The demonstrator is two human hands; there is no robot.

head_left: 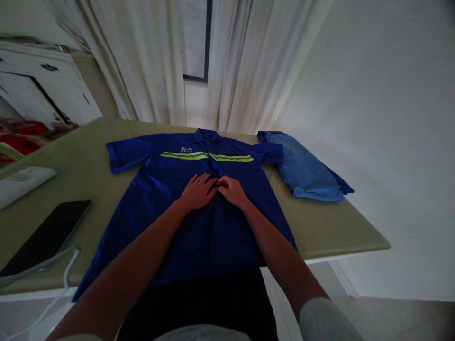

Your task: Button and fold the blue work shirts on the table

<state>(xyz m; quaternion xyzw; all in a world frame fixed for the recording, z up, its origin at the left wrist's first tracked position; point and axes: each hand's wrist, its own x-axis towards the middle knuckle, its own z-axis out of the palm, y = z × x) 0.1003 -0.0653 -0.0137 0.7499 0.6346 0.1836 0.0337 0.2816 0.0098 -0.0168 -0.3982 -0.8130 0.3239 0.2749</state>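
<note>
A dark blue short-sleeved work shirt (192, 227) lies spread face up, its collar at the far side and its lower edge hanging toward me. Yellow-green reflective bands cross its chest, with a small white logo above the left one. My left hand (199, 192) rests on the shirt's middle, fingers stretched out and thumb reaching toward the front opening. Beside it, my right hand (232, 190) is closed in a pinch on the shirt's front edge. Both sets of fingertips nearly meet; any button between them is too small to make out.
Folded blue clothing (305, 170) lies at the right, touching the shirt's sleeve. A black tablet or phone (50, 234), a white cable (67, 270) and a white packet (24, 182) are on the left of the table (330, 232). Curtains (152, 61) hang behind.
</note>
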